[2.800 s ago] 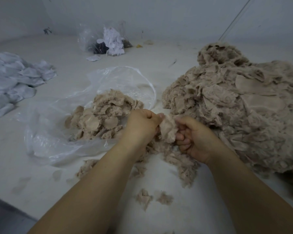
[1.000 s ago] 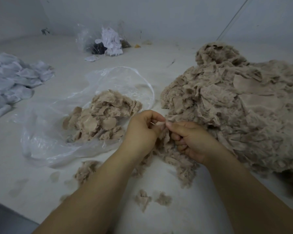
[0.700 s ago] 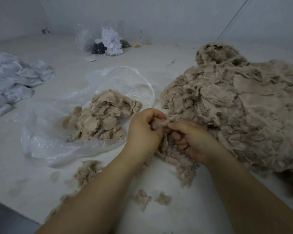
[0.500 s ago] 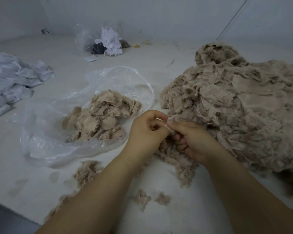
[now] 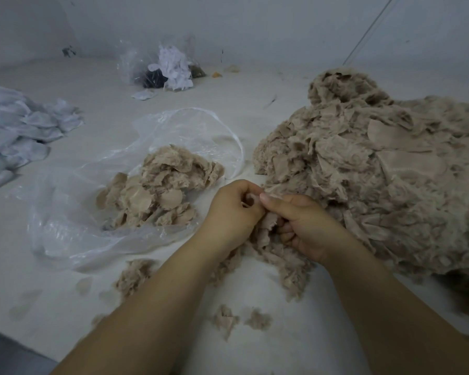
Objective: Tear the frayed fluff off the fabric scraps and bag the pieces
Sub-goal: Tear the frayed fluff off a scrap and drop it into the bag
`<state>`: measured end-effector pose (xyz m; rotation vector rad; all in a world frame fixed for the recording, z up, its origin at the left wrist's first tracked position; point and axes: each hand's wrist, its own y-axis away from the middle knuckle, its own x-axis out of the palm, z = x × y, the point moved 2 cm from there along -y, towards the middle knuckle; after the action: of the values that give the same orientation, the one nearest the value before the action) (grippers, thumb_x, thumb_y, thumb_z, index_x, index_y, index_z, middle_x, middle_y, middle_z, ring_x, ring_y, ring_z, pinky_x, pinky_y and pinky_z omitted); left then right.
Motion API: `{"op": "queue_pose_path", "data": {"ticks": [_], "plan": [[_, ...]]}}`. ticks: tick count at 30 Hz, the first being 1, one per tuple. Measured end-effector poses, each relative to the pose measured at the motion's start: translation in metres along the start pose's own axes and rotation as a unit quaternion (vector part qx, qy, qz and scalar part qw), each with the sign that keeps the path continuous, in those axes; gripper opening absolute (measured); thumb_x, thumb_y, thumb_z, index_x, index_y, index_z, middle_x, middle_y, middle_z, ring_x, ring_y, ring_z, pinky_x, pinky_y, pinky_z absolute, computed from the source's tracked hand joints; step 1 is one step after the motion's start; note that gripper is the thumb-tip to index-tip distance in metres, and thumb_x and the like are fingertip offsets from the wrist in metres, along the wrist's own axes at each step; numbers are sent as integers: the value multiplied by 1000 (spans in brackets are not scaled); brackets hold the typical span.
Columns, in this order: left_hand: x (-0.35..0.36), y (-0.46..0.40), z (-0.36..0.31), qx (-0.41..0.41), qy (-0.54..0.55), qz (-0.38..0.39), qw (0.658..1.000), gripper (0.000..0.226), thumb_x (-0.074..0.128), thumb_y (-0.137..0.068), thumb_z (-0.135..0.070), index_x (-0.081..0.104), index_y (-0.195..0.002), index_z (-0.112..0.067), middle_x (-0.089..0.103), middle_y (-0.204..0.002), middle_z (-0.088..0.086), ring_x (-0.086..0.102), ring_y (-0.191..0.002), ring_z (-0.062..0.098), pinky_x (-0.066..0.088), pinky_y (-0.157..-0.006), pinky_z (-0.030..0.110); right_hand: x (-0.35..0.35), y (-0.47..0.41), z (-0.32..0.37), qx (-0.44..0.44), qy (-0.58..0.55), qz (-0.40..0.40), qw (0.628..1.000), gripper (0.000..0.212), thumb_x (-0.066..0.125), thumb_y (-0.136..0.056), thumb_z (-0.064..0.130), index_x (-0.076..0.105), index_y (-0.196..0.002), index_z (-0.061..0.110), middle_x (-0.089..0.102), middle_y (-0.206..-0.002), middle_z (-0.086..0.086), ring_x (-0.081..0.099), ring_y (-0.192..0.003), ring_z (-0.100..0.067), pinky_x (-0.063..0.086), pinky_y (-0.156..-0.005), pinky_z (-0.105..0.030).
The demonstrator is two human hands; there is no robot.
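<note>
My left hand (image 5: 232, 212) and my right hand (image 5: 306, 226) meet at the centre, both pinching one small beige fabric scrap (image 5: 267, 224) with frayed fluff hanging below it. A clear plastic bag (image 5: 73, 231) lies open to the left and holds a heap of cleaned beige pieces (image 5: 160, 193). A big mound of beige frayed scraps (image 5: 377, 171) fills the right side. Torn-off fluff (image 5: 290, 272) lies under and in front of my hands.
A pile of white fabric pieces (image 5: 19, 131) lies at the far left. At the back stands another clear bag with white and dark scraps (image 5: 168, 69). Small fluff tufts (image 5: 228, 319) dot the white surface near me. The surface's front edge runs across the lower left.
My hands stay together at the same spot; the fingers have shifted along the scrap's edge, and its bulk now hangs below the right hand instead of between the fists.
</note>
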<state>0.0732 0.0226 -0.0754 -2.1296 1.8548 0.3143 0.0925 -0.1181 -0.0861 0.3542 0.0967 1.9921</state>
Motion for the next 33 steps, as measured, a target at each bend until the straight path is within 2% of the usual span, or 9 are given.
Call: {"op": "queue_pose_path", "data": {"ticks": [3, 8, 10, 14, 21, 24, 26, 29, 33], "plan": [[0, 1, 0, 13, 9, -2, 1000, 13, 72, -85, -12, 67, -76, -20, 65, -71, 4, 56, -57, 13, 45, -51, 28, -2, -1, -2, -4, 5, -11, 1000, 25, 74, -66, 43, 68, -52, 23, 51, -49, 6, 39, -38, -2, 31, -37, -15], [-6, 2, 2, -42, 119, -18, 992, 12, 75, -84, -5, 72, -73, -6, 65, -58, 9, 55, -45, 14, 45, -45, 24, -4, -2, -4, 7, -1, -24, 1000, 34, 73, -75, 34, 71, -86, 3, 54, -57, 0, 38, -42, -4, 30, -38, -16], [-9, 0, 1, -57, 139, -35, 988, 16, 70, -89, -8, 71, -74, -2, 58, -47, 9, 50, -36, 17, 41, -41, 22, -4, -2, -4, 15, -37, -20, 999, 17, 69, -84, 23, 72, -80, 7, 57, -57, -1, 40, -39, -3, 30, -36, -15], [-20, -7, 3, -62, 159, -96, 981, 18, 64, -93, -6, 67, -76, -1, 49, -39, 6, 45, -32, 18, 46, -43, 26, -4, -4, -4, 33, -72, -42, 996, 12, 68, -88, 18, 68, -82, 7, 46, -60, -1, 32, -40, -2, 22, -37, -14], [-28, -8, 12, -21, 9, -80, 997, 25, 65, -92, -7, 63, -67, -7, 55, -44, -4, 57, -38, 19, 55, -56, 33, -5, -5, -4, 36, -103, -60, 992, 19, 65, -92, 19, 65, -75, 11, 41, -60, 0, 29, -42, -2, 21, -37, -13], [-25, -7, 13, 17, -95, -47, 994, 18, 63, -89, -1, 66, -72, -7, 66, -64, 6, 66, -60, 26, 55, -63, 34, -5, -5, -4, 35, -112, -57, 991, 17, 62, -93, 21, 60, -81, 10, 38, -56, 2, 27, -40, -2, 22, -36, -13], [-20, -4, 9, 37, -145, 1, 989, 20, 59, -85, 5, 73, -85, -10, 69, -77, 4, 65, -70, 19, 53, -67, 28, -6, -4, -3, 34, -114, -51, 992, 17, 63, -92, 21, 62, -81, 9, 40, -56, 1, 28, -39, -2, 23, -36, -13], [-16, 0, 4, 45, -136, 31, 989, 46, 57, -80, 10, 70, -113, -20, 63, -99, -2, 54, -71, 4, 44, -70, 17, -4, -2, -2, 26, -89, -30, 995, 18, 68, -84, 24, 67, -84, 7, 48, -58, 0, 32, -39, -2, 23, -37, -13], [-16, 1, -11, 38, 3, -23, 999, 16, 65, -90, -13, 72, -88, -27, 67, -90, -9, 57, -65, 0, 44, -62, 18, -2, 1, 0, 16, -48, 9, 999, 25, 73, -71, 27, 69, -82, 5, 54, -58, -1, 36, -39, -3, 25, -37, -14]]}}
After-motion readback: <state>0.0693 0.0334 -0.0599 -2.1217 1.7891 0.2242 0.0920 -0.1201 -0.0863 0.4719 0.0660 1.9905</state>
